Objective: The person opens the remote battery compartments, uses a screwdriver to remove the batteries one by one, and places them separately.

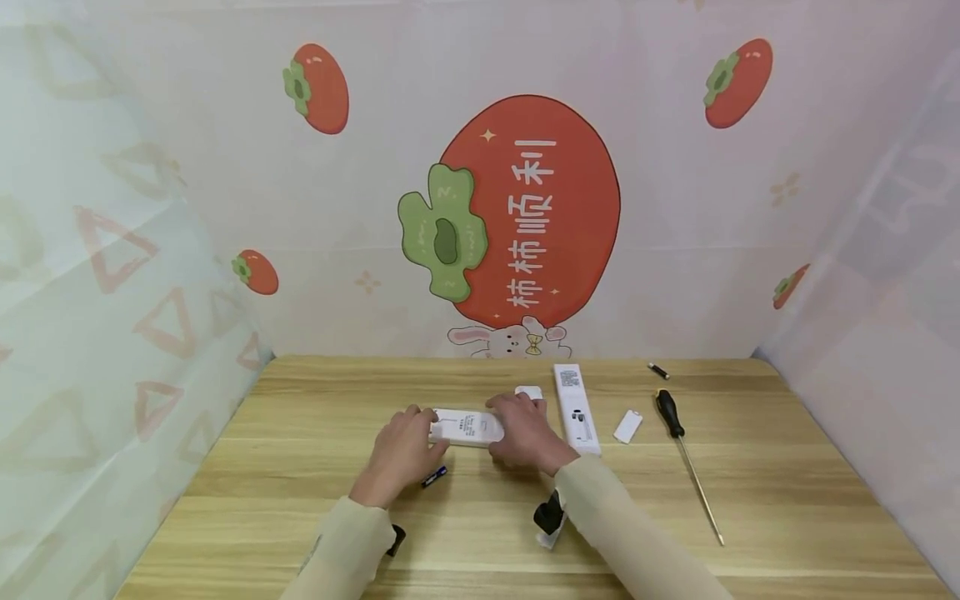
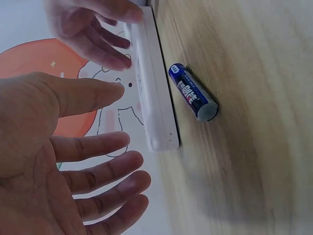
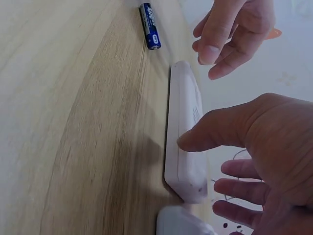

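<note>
A white remote control (image 1: 463, 426) lies on the table between the two hands, with printed text on the face that is up. The left hand (image 1: 407, 446) is at its left end; in the left wrist view its fingers (image 2: 107, 174) are spread and apart from the remote. At the other end is the right hand (image 1: 525, 429). Its thumb (image 3: 215, 129) reaches the remote's side in the right wrist view, while the other fingers are loosely extended and not wrapped around it. A blue battery (image 2: 193, 93) lies on the table close to the left hand.
Right of the hands lie a second, longer white remote (image 1: 576, 408), a small white cover (image 1: 628, 426), a screwdriver with a black handle (image 1: 667, 412) and a dark battery (image 1: 658, 371). Another white piece (image 1: 528, 392) sits behind the right hand. A printed backdrop stands behind the table.
</note>
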### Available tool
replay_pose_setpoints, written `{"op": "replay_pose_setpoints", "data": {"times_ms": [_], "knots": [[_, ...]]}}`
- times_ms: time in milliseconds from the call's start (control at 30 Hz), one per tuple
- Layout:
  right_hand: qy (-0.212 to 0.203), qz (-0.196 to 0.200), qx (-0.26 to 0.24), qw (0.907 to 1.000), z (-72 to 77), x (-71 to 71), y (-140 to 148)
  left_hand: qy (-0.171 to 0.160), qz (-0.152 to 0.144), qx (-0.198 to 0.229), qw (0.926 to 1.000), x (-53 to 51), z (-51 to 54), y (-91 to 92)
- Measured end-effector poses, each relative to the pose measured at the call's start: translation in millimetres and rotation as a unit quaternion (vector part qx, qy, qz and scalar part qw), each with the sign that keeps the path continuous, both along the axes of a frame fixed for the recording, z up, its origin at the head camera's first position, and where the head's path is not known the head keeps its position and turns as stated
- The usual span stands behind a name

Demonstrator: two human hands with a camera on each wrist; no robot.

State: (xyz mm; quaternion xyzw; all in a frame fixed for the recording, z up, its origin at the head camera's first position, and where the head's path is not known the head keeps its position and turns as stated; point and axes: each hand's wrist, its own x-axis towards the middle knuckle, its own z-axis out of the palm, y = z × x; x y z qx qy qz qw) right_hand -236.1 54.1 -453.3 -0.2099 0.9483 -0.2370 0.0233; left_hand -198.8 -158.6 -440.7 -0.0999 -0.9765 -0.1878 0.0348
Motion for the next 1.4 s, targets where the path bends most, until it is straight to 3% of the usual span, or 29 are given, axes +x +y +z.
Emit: {"op": "replay_pose_setpoints", "data": {"times_ms": [200,633,1100,1400], "knots": [[0.012,-0.019,-0.022,0.9995,6.1,8.4,17.8,0.0,-0.021,-0.02,0.9996,-12.3,-2.2,7.9],[0.036,-0.033,-0.049,0.9976,8.2,33.1,54.6,-0.017,-0.107,-0.076,0.9912,-32.6,-7.5,17.5],[0.054,-0.02,-0.056,0.9968,11.7,59.6,73.6,-0.057,-0.108,-0.078,0.9894,-41.7,-9.3,23.8],[0.04,0.005,-0.051,0.9979,9.7,63.6,79.1,-0.05,-0.107,-0.068,0.9907,-41.0,-10.7,24.2]]}}
